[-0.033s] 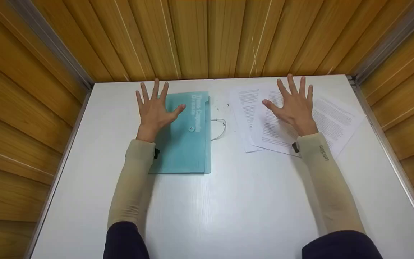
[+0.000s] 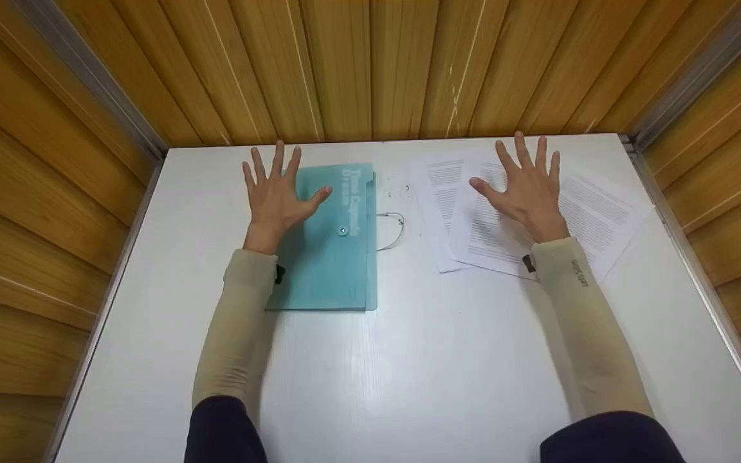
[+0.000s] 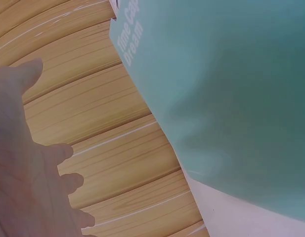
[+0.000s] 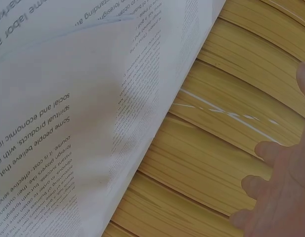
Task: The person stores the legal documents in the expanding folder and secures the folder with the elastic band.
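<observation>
A teal document folder (image 2: 325, 270) with white lettering lies flat on the white table, left of the middle. It has a round button and a loop of thin string (image 2: 401, 222) off its right edge. My left hand (image 2: 276, 202) hovers above the folder's left side, fingers spread, holding nothing. Several printed paper sheets (image 2: 493, 238) lie fanned and overlapping at the right. Above them my right hand (image 2: 528, 196) is held with fingers spread and nothing in it. Both wrist views show a gap between hand and surface, with the folder (image 3: 231, 98) and the sheets (image 4: 68, 123) below.
The white table (image 2: 357, 373) reaches back to a wood-panelled wall (image 2: 402, 71). Similar panels rise on the left (image 2: 36, 257) and right, with metal strips along the table's side edges. Small dark marks dot the table between folder and sheets.
</observation>
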Tool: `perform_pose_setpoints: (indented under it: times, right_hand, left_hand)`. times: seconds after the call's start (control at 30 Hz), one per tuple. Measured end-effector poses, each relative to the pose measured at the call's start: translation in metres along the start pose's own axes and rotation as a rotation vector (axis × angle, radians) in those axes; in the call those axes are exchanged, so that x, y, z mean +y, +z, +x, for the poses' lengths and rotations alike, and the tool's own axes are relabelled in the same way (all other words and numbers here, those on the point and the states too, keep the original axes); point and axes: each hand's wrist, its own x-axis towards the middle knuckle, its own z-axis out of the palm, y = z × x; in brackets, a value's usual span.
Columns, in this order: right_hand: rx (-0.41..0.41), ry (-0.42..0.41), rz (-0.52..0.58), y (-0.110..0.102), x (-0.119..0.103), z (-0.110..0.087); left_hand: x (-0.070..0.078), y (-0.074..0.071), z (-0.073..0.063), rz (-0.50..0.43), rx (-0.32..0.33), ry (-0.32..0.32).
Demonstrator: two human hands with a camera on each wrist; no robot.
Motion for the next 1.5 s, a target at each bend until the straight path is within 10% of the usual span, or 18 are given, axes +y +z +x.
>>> perform_pose_setpoints:
  times: [1.5]
  right_hand:
    - [-0.101, -0.279, 0.222, 0.014, -0.078, -0.029]
  left_hand:
    - [0.039, 0.014, -0.052, -0.117, 0.061, 0.081]
